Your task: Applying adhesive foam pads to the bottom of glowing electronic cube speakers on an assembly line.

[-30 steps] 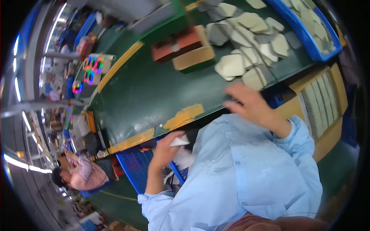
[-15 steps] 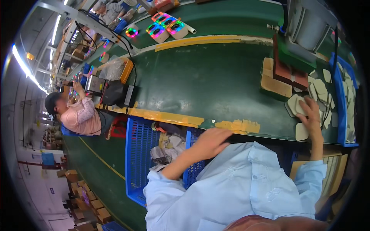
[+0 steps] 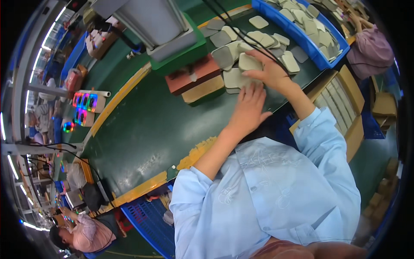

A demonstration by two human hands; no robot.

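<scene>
A loose heap of pale, rounded-square flat pads point(image 3: 231, 47) lies on the green work table. My right hand point(image 3: 276, 74) reaches over the heap from the right, its thumb and fingers closed round the edge of one cream pad point(image 3: 249, 63). My left hand point(image 3: 246, 113) is just to the left of it, palm down and fingers stretched forward. Its fingertips rest at the near edge of another cream pad point(image 3: 234, 78), and its thumb points away to the right. Left of the heap stands a press with a red-brown block point(image 3: 193, 74) above a tan block point(image 3: 203, 90).
A blue tray point(image 3: 332, 64) full of similar pads stands beyond the heap at the right. Black cables point(image 3: 259, 39) hang across the heap. An opened cardboard box point(image 3: 351, 93) is beside my right arm. Glowing coloured units point(image 3: 85, 102) stand at the left. Co-workers sit at both sides.
The view has swung right, toward the press and tray. My left hand has moved from the table's front edge to the pads. The right hand has closed on a pad.
</scene>
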